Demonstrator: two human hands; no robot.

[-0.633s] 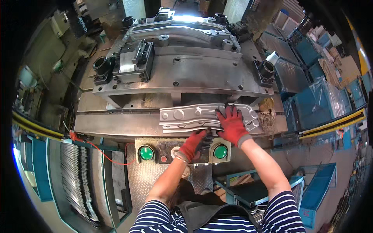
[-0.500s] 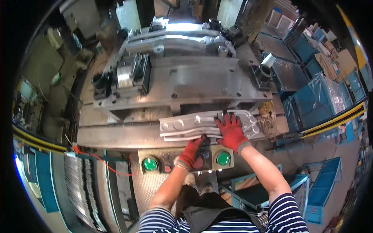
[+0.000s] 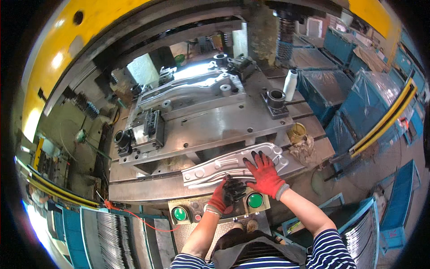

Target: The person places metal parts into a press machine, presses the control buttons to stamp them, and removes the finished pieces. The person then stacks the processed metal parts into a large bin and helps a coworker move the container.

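Press station, seen from above, L to R. Stack (image 3: 117,242): thin grey metal pcs. packed on edge in a bin, prob. so that many fit and each can be lifted singly. Cord (image 3: 152,227): smooth, red, looping slackly toward the control box. L button (image 3: 179,214): green dome, set well apart from its twin, presumably so that each hand has its own. Die (image 3: 210,127): heavy, flat-topped steel w/ bolt holes and a long, wavy, polished form toward the back. Part (image 3: 212,168): long pressed metal, w/ ridges, round bosses and a rounded R end; it lies aslant on the bed (image 3: 143,190), in front of the die, apparently in more than one layer. L hand (image 3: 229,193): red glove w/ black fingers, at the part's near edge; whether it grips cannot be told. R button (image 3: 255,200): green, just below the hands. R hand (image 3: 263,174): same glove type, fingers spread wide, palm down on the part's R end, prob. to steady it; nothing enclosed. Rag (image 3: 303,151): crumpled, brownish, beside the can (image 3: 297,132), seemingly kept within reach. Bottle (image 3: 290,85): white, upright, behind a dark bushing (image 3: 275,98). Far R, crates (image 3: 367,103): blue, under glossy clear film, likely agst. dust.
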